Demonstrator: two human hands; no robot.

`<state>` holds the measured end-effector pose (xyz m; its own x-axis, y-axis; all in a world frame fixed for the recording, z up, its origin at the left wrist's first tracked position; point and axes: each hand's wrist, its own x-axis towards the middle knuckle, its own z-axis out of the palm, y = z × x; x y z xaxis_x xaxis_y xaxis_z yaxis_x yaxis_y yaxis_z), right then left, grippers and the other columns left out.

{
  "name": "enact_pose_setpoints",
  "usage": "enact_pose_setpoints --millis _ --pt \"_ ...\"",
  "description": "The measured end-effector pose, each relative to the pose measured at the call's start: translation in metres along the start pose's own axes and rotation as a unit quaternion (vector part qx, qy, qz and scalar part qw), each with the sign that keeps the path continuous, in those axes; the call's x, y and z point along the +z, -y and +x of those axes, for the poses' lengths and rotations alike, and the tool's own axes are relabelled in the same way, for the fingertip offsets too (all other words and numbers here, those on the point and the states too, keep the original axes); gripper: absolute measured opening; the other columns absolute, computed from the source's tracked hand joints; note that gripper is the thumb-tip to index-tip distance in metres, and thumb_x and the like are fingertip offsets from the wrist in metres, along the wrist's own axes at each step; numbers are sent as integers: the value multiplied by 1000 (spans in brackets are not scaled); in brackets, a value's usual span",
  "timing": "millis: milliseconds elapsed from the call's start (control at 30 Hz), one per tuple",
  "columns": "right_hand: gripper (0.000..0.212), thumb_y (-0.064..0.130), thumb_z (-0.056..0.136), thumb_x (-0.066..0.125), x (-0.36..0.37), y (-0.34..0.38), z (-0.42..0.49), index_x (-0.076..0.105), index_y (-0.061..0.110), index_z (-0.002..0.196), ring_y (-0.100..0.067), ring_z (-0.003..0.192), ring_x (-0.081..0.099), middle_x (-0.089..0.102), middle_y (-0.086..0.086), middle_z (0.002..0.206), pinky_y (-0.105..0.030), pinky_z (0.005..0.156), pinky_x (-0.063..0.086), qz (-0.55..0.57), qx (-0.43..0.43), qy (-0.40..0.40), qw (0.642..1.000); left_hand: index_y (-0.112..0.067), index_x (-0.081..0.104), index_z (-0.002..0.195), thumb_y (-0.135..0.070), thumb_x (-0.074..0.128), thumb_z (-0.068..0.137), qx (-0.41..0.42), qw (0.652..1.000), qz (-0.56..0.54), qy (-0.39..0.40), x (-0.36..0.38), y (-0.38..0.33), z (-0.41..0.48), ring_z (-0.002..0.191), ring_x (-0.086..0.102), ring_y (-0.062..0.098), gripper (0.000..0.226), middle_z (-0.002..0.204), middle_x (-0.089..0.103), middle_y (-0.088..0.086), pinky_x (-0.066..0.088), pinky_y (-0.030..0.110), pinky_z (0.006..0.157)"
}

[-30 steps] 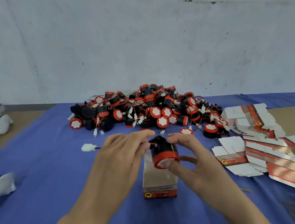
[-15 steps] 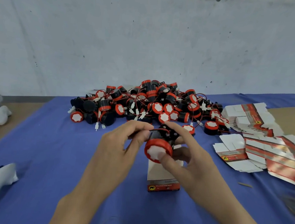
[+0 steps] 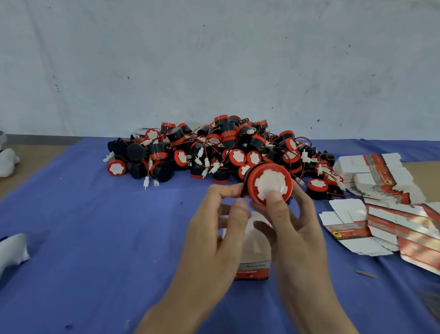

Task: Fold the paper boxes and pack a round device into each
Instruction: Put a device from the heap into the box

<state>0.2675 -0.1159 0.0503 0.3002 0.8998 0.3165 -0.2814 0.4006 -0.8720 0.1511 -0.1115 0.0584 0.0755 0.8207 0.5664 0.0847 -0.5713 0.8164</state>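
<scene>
Now the round device (image 3: 269, 184) sits higher than a second ago and its red-and-white face has turned toward the camera; the right hand (image 3: 292, 225) grips it, thumb on the face, while the left hand (image 3: 218, 219) pinches its left edge. Likely it goes next into the folded box (image 3: 255, 262) standing beneath both hands. Beyond the hands lies a pile of devices (image 3: 215, 150); flat boxes (image 3: 393, 220) lie right of them on the blue surface (image 3: 89, 235), with a pale wall (image 3: 223, 48) behind.

A white wall (image 3: 223, 48) (lightly speckled) is noted behind a blue-covered table (image 3: 77, 221); tan floor (image 3: 25, 156) is seen left.
</scene>
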Motion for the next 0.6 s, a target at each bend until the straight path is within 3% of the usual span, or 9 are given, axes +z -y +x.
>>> enact_pose_setpoints --millis 100,200,300,367,467,533,600 --pt "66 58 68 73 -1 -3 -2 52 33 124 -7 96 71 75 10 107 -18 73 55 -52 -30 -2 998 -45 59 105 -48 53 96 -22 999 -44 -22 3 -4 2 86 70 6 12 97 73 -15 51 13 69" --pt "57 58 71 70 -2 -8 -4 51 35 120 -1 99 69 71 21 113 -13 73 52 -96 -50 22 994 -30 62 104 -44 57 96 -62 995 -59 -50 1 -4 7 85 70 8 17 91 74 -9 55 19 70" --pt "50 76 77 59 -15 -4 -1 53 53 121 3 109 63 62 28 126 -14 79 51 -179 -70 47 980 -20 63 99 -37 56 98 -153 983 -74 -69 -9 -1 15 73 71 10 19 78 75 -1 54 15 63" --pt "57 91 72 48 -32 1 6 52 61 120 8 114 58 59 33 127 -18 80 53 -229 -73 28 970 -18 64 100 -38 57 97 -206 974 -71 -60 -17 0 19 67 71 10 21 75 75 -2 55 18 61" --pt "52 90 70 48 -60 3 15 34 80 119 22 118 46 50 47 124 -18 90 43 -306 -30 32 951 -22 65 97 -38 58 96 -223 974 -14 -29 -22 1 18 58 68 4 17 71 74 -4 48 10 51" --pt "72 83 69 59 -73 -6 17 15 81 125 22 125 38 40 48 133 -19 98 39 -347 21 90 933 -26 63 95 -40 58 95 -216 976 37 -6 -20 0 15 54 65 1 15 65 73 -6 46 10 49" --pt "106 66 60 74 -79 -21 16 3 66 140 15 132 30 28 39 145 -11 93 41 -375 76 152 911 -28 62 95 -42 58 94 -216 973 83 15 -17 -1 13 52 64 0 15 62 72 -8 46 11 48"
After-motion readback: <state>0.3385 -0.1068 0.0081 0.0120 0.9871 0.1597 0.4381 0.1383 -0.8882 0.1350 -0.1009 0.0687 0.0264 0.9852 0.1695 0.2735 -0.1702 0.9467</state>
